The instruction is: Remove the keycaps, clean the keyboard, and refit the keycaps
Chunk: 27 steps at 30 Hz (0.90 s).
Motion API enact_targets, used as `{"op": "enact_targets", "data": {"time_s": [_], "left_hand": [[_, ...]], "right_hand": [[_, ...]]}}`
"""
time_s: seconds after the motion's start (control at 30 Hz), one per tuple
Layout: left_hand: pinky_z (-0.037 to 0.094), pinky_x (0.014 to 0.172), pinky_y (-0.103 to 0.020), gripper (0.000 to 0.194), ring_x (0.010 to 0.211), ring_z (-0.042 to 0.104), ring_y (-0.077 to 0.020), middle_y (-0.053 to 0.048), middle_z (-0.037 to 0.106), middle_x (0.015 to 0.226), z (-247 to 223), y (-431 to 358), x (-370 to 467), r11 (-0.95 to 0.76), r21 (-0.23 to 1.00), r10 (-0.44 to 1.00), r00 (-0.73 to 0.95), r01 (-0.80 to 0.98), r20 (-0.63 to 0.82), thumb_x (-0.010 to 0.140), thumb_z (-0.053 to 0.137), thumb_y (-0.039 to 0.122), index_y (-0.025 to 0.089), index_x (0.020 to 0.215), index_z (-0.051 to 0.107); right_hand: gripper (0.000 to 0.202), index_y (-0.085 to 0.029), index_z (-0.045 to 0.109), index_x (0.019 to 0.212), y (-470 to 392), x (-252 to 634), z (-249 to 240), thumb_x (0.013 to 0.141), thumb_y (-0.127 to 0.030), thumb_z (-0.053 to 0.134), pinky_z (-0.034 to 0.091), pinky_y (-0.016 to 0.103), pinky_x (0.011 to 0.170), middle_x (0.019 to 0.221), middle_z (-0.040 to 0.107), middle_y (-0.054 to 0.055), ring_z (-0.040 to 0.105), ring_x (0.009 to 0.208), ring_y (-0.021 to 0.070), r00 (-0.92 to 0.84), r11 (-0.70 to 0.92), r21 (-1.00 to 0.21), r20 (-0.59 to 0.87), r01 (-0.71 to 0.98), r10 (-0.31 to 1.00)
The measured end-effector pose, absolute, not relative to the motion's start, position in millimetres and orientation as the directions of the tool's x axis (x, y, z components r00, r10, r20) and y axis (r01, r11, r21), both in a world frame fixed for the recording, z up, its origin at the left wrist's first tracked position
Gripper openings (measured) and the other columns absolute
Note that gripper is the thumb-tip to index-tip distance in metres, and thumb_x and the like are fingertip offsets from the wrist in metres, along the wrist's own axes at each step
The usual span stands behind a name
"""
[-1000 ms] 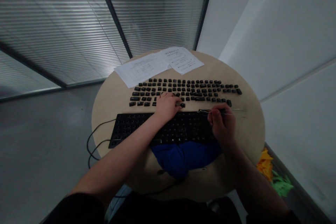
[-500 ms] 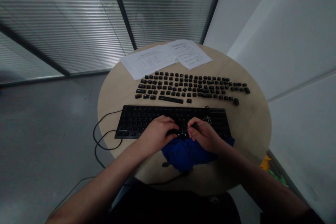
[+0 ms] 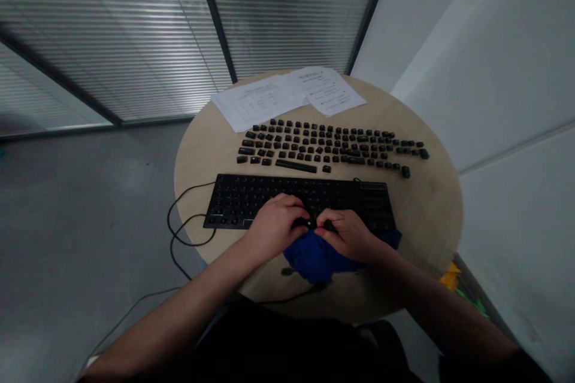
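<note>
On the round beige wooden desk (image 3: 417,215), both hands' fingers pinched one small black keycap (image 3: 309,223) over the black stripped keyboard (image 3: 251,197); pressing it squarely would seat it best.

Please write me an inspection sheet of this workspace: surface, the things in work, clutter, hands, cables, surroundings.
Surface: round wooden table.
Things in work: black keyboard with its caps off; loose keycaps in rows behind it.
Clutter: two printed sheets at the far edge; blue cloth at the near edge.
Hands: left hand and right hand meet over the keyboard's front edge, pinching something small and dark.
Cables: black cable loops off the table's left side.
Surroundings: blinds, white wall, grey floor.
</note>
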<state>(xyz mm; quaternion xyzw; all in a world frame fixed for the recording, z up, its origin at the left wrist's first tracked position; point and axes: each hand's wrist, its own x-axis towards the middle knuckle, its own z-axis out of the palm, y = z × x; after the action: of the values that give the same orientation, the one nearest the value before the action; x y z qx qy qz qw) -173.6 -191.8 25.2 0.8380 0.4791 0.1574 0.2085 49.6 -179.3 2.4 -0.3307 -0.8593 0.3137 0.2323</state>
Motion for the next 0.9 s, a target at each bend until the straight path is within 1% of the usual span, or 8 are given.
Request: {"op": "enact_targets", "data": {"time_s": [0.13, 0.3, 0.43, 0.5, 0.6, 0.7, 0.8, 0.9], "left_hand": [[0.049, 0.094, -0.041, 0.018, 0.102, 0.06, -0.0253, -0.005, 0.07, 0.105, 28, -193, -167, -0.446, 0.441, 0.88, 0.472, 0.779, 0.057, 0.083, 0.076, 0.025, 0.024, 0.101, 0.078], [0.048, 0.093, -0.042, 0.015, 0.103, 0.06, -0.0259, -0.005, 0.072, 0.107, 34, -194, -161, -0.418, 0.432, 0.889, 0.457, 0.799, 0.015, 0.086, 0.073, 0.025, 0.023, 0.1, 0.078], [0.049, 0.092, -0.042, 0.015, 0.101, 0.062, -0.026, -0.006, 0.074, 0.105, 39, -194, -157, -0.394, 0.436, 0.903, 0.429, 0.809, 0.02, 0.091, 0.069, 0.026, 0.02, 0.101, 0.077], [0.05, 0.092, -0.041, 0.013, 0.1, 0.063, -0.0257, -0.006, 0.074, 0.104, 42, -191, -156, -0.396, 0.434, 0.902, 0.432, 0.809, 0.017, 0.09, 0.069, 0.025, 0.02, 0.1, 0.077], [0.05, 0.092, -0.041, 0.01, 0.1, 0.064, -0.0256, -0.005, 0.075, 0.102, 51, -181, -155, -0.402, 0.427, 0.896, 0.445, 0.81, 0.0, 0.087, 0.073, 0.022, 0.021, 0.096, 0.076], [0.051, 0.093, -0.04, 0.009, 0.1, 0.065, -0.0246, -0.004, 0.075, 0.102, 66, -163, -151, -0.418, 0.465, 0.891, 0.452, 0.78, 0.043, 0.085, 0.074, 0.023, 0.022, 0.094, 0.076], [0.051, 0.093, -0.039, 0.009, 0.099, 0.065, -0.0239, -0.003, 0.075, 0.099, 84, -141, -136, -0.454, 0.495, 0.876, 0.472, 0.741, 0.097, 0.085, 0.074, 0.025, 0.022, 0.093, 0.076], [0.05, 0.095, -0.04, 0.011, 0.1, 0.065, -0.0249, -0.004, 0.075, 0.098, 93, -115, -120, -0.476, 0.468, 0.865, 0.493, 0.744, 0.094, 0.085, 0.073, 0.026, 0.022, 0.094, 0.077]], "right_hand": [[0.008, -0.024, 0.063, 0.088, -180, 52, 2, 0.092, -0.03, 0.061, 0.046, 0.029, 0.066, 0.077, 0.069, 0.001, 0.064, 0.067, 0.0177, -0.617, 0.51, -0.763, 0.19, 0.397, 0.764], [0.01, -0.024, 0.06, 0.085, -179, 55, 1, 0.092, -0.031, 0.061, 0.046, 0.028, 0.064, 0.07, 0.066, -0.001, 0.062, 0.061, 0.0152, -0.568, 0.419, -0.832, 0.159, 0.363, 0.807], [0.018, -0.024, 0.054, 0.087, -180, 54, -9, 0.098, -0.038, 0.053, 0.047, 0.027, 0.058, 0.065, 0.061, -0.003, 0.058, 0.055, 0.0135, -0.436, 0.289, -0.932, 0.171, 0.221, 0.884], [0.021, -0.024, 0.053, 0.088, -180, 54, -12, 0.1, -0.041, 0.051, 0.046, 0.026, 0.055, 0.062, 0.058, -0.004, 0.054, 0.051, 0.0127, -0.4, 0.256, -0.952, 0.171, 0.168, 0.901], [0.022, -0.023, 0.055, 0.087, -179, 56, -9, 0.098, -0.042, 0.055, 0.044, 0.026, 0.054, 0.063, 0.058, -0.004, 0.053, 0.053, 0.0127, -0.382, 0.32, -0.926, 0.228, 0.199, 0.896], [0.02, -0.023, 0.057, 0.088, -176, 66, 3, 0.098, -0.041, 0.055, 0.042, 0.026, 0.053, 0.067, 0.059, -0.002, 0.053, 0.055, 0.0131, -0.324, 0.372, -0.9, 0.29, 0.228, 0.901], [0.018, -0.024, 0.057, 0.09, -170, 83, 13, 0.098, -0.039, 0.055, 0.043, 0.027, 0.054, 0.07, 0.061, -0.001, 0.053, 0.057, 0.0137, -0.224, 0.399, -0.874, 0.346, 0.276, 0.911], [0.015, -0.024, 0.057, 0.091, -160, 102, 16, 0.097, -0.038, 0.058, 0.044, 0.028, 0.059, 0.073, 0.061, -0.001, 0.055, 0.061, 0.0145, -0.121, 0.433, -0.83, 0.418, 0.352, 0.9]]}}
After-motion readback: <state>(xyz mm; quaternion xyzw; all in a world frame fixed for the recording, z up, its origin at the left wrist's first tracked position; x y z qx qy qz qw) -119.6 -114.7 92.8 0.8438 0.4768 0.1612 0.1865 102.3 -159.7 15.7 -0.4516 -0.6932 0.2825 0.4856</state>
